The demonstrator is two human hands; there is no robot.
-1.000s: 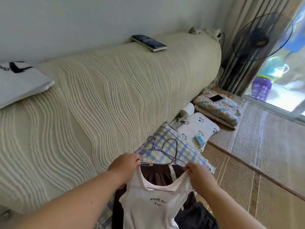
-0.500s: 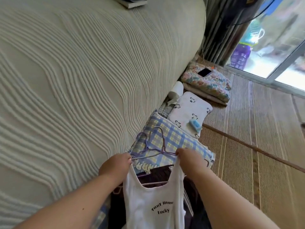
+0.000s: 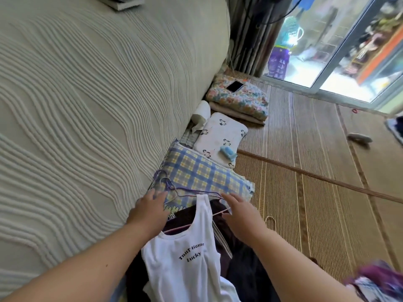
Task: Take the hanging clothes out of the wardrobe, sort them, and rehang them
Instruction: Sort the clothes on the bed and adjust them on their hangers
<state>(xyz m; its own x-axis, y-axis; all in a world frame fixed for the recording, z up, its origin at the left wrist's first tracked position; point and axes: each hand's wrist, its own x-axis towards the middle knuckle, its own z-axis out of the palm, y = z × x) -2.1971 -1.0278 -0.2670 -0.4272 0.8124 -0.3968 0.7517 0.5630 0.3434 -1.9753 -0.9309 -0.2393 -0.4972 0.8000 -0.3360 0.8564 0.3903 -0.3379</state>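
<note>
A white tank top [image 3: 185, 258] with black lettering lies on a pile of dark clothes [image 3: 239, 271] on the floor. Its right strap is looped over a purple wire hanger [image 3: 189, 191] that rests on a blue-and-yellow checked pillow [image 3: 202, 173]. My left hand [image 3: 150, 211] covers the hanger's left shoulder and the top's left strap, fingers on the wire near the hook. My right hand [image 3: 238, 214] hovers by the hanger's right end with straight fingers, holding nothing. A pink hanger [image 3: 177, 228] shows under the top's neckline.
A cream ribbed bedspread [image 3: 87, 105] fills the left. Along its foot lie a white printed pillow [image 3: 220, 136], a paper roll [image 3: 201, 112] and a folded floral blanket [image 3: 239, 99] with a phone [image 3: 235, 86]. Woven mats [image 3: 316, 149] reach the glass door [image 3: 340, 51]. Purple clothing [image 3: 379, 280] lies at lower right.
The top's right strap has gone onto the purple hanger and my right hand has let it go. My left hand has moved forward onto the hanger. The view has tilted down and right.
</note>
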